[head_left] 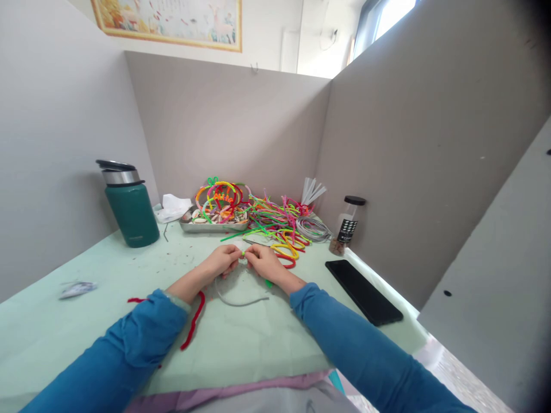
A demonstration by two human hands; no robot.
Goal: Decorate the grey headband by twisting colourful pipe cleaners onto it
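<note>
My left hand [224,260] and my right hand [262,261] meet over the middle of the table, fingertips nearly touching. Both pinch a short bit of yellow-green pipe cleaner [243,253], mostly hidden by the fingers. A grey wire [241,304] curves over the tabletop from below my left hand; whether that hand holds it I cannot tell. Beside my left wrist lies a red pipe cleaner [193,321]. Close to my right hand are bent yellow and red pipe cleaners [287,252] and a small green piece [269,283]. Scissors [258,241] lie partly hidden behind the hands.
A metal tray [210,228] holds colourful pipe-cleaner rings, with a heap of pipe cleaners [275,211] alongside. Coiled grey wire [314,229], a clear bottle [345,226] and a black phone [364,291] are at right. A green flask [131,209] stands left; partitions [232,115] surround the table.
</note>
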